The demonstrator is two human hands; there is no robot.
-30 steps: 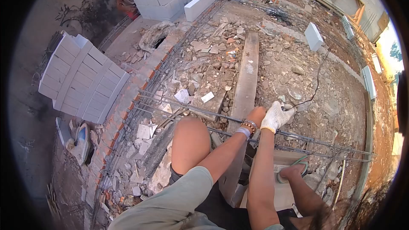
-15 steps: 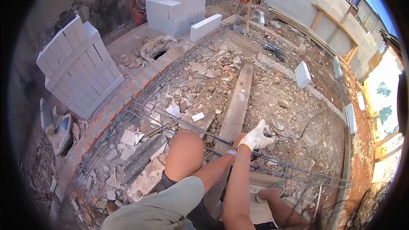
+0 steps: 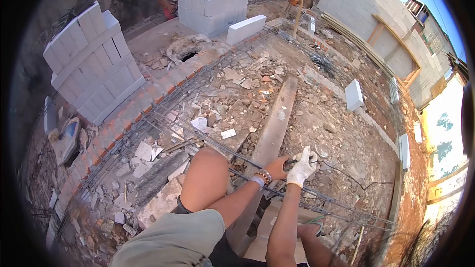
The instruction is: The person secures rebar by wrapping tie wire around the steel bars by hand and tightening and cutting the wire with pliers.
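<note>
My left hand [image 3: 277, 169], bare and with beads at its wrist, is closed round a dark handle-like tool [image 3: 291, 162] whose kind I cannot make out. Pressed close beside it, my right hand [image 3: 302, 168] wears a white knit glove, its fingers closed. A thin dark wire [image 3: 346, 173] runs from the glove out to the right over the rubble; the grip on it is partly hidden. Just below both hands, long steel rebar [image 3: 326, 198] crosses in front of my knees.
A worn plank [image 3: 279, 113] lies on broken rubble [image 3: 237, 104] ahead. White block stacks [image 3: 91, 64] stand left and at the back [image 3: 210, 20]. A low brick edge [image 3: 133, 118] runs along the left. Two people [image 3: 168, 0] crouch at the back. A single block [image 3: 353, 95] stands right.
My left hand has come out from behind my right wrist and now meets the glove with the dark tool. The glove has turned, and the wire has shifted downward. My view has tilted slightly.
</note>
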